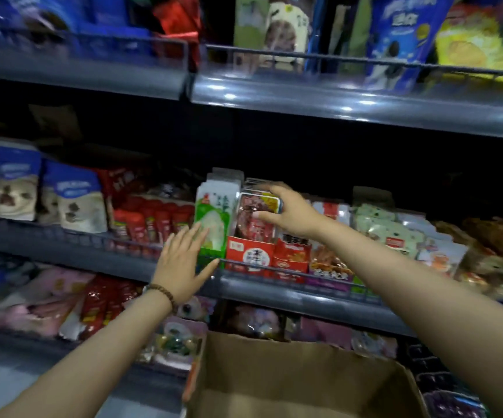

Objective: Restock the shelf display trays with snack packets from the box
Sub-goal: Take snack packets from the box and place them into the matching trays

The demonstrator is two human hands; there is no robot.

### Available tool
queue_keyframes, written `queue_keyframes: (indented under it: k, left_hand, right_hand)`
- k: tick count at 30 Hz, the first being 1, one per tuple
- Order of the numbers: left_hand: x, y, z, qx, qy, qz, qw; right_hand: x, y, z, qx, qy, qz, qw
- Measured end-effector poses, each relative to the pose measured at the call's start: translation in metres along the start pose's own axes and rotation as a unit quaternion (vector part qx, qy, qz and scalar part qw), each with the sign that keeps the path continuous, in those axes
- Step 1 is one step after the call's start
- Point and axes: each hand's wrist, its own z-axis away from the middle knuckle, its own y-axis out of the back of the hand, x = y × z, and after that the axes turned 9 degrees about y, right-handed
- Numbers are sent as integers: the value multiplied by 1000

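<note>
Shelf (87,251): right hand (292,212) pinches red packet (254,220), green packet (214,218) beside.

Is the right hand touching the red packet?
Touching. Head view: the right hand pinches the red packet, fingers over its top, thumb on its front.

Nothing reads cleanly: white characters on the blue bag (401,34) at the right end of the top shelf (334,99), and dark ones on the red tray (250,255) at the middle shelf (274,286) front edge, are all blurred.
</note>
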Motion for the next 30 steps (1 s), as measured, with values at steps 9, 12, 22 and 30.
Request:
queue_keyframes:
  k: [9,12,22,30]
  left_hand:
    - [-38,-22,-31,-80,-80,4,994]
    - [-46,-30,-36,-74,-94,21,993]
    - [-49,-35,-39,-27,-146,24,989]
    - [-37,-34,-49,-22,-134,-17,991]
  right_hand:
    - [-12,-58,-108,-95,-63,85,990]
    - [-1,-67,-125,-109,-103,109,983]
    - [1,-69,-141,-170,-95,153,969]
    - [-10,-68,-122,-148,-69,160,974]
